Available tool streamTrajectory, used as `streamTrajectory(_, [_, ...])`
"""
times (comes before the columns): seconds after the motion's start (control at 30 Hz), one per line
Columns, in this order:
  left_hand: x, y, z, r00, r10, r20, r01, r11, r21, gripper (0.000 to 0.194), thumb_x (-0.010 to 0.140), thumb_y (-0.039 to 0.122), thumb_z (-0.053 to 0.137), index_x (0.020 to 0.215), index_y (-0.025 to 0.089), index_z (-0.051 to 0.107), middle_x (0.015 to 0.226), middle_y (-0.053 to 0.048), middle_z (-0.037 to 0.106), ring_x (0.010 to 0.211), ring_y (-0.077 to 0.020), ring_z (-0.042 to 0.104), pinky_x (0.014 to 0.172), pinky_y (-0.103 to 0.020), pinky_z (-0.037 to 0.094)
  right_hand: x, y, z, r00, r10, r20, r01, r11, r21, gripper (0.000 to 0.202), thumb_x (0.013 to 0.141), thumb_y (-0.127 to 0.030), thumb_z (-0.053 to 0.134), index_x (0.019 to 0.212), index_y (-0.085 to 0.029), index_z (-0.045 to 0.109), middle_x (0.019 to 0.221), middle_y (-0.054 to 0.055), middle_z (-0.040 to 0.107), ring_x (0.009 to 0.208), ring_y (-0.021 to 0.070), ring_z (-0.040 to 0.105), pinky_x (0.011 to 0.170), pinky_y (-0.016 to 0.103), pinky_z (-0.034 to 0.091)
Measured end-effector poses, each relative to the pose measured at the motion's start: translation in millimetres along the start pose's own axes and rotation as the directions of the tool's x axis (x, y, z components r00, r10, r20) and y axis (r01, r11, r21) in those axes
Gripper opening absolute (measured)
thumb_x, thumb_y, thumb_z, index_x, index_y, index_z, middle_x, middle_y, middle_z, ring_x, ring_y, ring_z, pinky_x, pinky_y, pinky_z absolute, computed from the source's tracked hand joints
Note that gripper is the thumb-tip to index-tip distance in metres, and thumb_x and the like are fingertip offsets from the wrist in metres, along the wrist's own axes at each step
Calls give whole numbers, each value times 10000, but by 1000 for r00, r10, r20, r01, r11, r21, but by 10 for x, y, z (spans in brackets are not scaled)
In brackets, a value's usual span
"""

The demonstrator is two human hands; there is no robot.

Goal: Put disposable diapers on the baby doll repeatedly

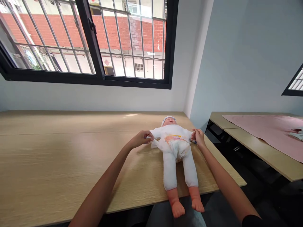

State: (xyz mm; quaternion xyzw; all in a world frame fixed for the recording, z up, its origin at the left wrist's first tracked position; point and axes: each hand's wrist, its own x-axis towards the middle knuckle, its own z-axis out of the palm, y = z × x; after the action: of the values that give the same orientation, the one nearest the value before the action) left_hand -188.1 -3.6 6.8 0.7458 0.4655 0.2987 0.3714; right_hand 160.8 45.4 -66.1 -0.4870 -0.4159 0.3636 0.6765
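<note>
A baby doll (169,186) in a white cloth body and a printed cap (168,119) lies on its back, feet hanging past the table's front edge. Around its hips is a white diaper (178,146) with an orange and yellow print on its front. My left hand (141,139) is closed beside one sleeve end, fingertips pinching the diaper's side flap. On the other side, my right hand (199,137) has its fingers curled near the other sleeve end; what they hold is hidden. A small dark blue bit shows below them.
The doll rests near the right end of a light wood table (71,164). A barred window (132,41) is set in the wall behind. Across a gap to the right stands another table (255,142) with a pink cloth (267,129) and a pale item on it.
</note>
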Motion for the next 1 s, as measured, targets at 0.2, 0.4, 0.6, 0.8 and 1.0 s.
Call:
streamTrajectory(0.2, [-35, 125, 92, 983, 107, -149, -125, 985, -122, 290, 722, 450, 688, 753, 164, 647, 694, -5, 587, 589, -95, 480, 444, -180, 313, -292, -319, 191, 965, -258, 46, 262, 959, -109, 281, 817, -477, 584, 805, -197, 612, 577, -30, 565, 516, 133, 546, 548, 271, 479])
streamTrajectory(0.4, [-100, 234, 165, 977, 34, -213, -93, 957, -273, 314, 674, 417, 744, 782, 171, 580, 634, 42, 517, 531, -67, 453, 431, -171, 325, -791, -695, 642, 733, -392, 556, 575, 793, -199, 150, 752, -376, 737, 798, -244, 683, 827, 27, 670, 726, 192, 585, 703, 335, 473])
streamTrajectory(0.6, [-23, 190, 309, 982, -11, -189, -90, 852, -516, 390, 615, 394, 814, 769, 177, 529, 687, 45, 546, 562, -78, 546, 478, -178, 401, -913, -770, 936, 618, -307, 724, 678, 675, -292, 195, 629, -348, 849, 736, -292, 696, 760, 59, 677, 793, 287, 627, 793, 417, 480])
streamTrajectory(0.8, [13, 356, 568, 982, 90, -164, -164, 837, -522, 372, 659, 424, 807, 830, 187, 576, 744, 18, 611, 673, -120, 589, 586, -219, 452, -943, -599, 957, 621, -348, 702, 756, 502, -420, 185, 776, -410, 732, 873, -267, 665, 898, 101, 670, 820, 284, 642, 747, 395, 490])
streamTrajectory(1.0, [38, 369, 712, 974, 106, -201, -188, 875, -447, 310, 741, 444, 727, 886, 195, 612, 808, -4, 660, 805, -158, 627, 723, -261, 470, -992, -556, 894, 664, -384, 642, 734, 499, -461, 89, 817, -169, 594, 781, -244, 562, 858, 99, 593, 793, 266, 600, 701, 383, 489])
